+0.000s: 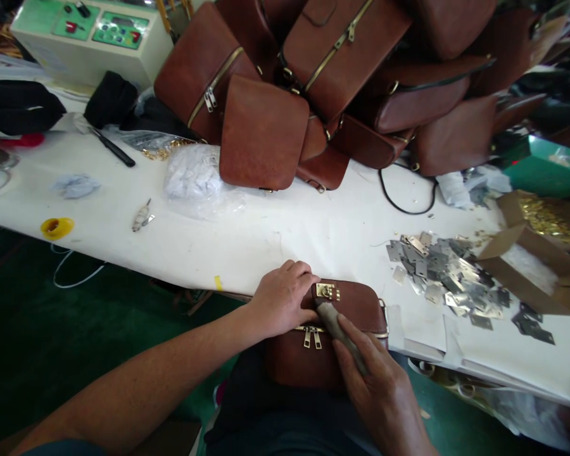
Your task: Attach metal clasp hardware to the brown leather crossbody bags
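A brown leather bag (356,306) lies at the table's front edge, partly over my lap. It has a gold clasp (326,291) near its top and a zipper with two pulls (312,338) across the middle. My left hand (285,301) grips the bag's left side, fingers on top beside the clasp. In my right hand (377,373) is a greyish wrapped tool (342,337), its upper end just below the clasp. What the tool's tip touches is hard to make out.
Brown bags (266,133) are piled at the back. Metal plates (449,275) and cardboard boxes (527,272) lie right. On the left are a yellow tape roll (57,228), a black-handled tool (116,151), a plastic bag (194,174) and a control box (90,44).
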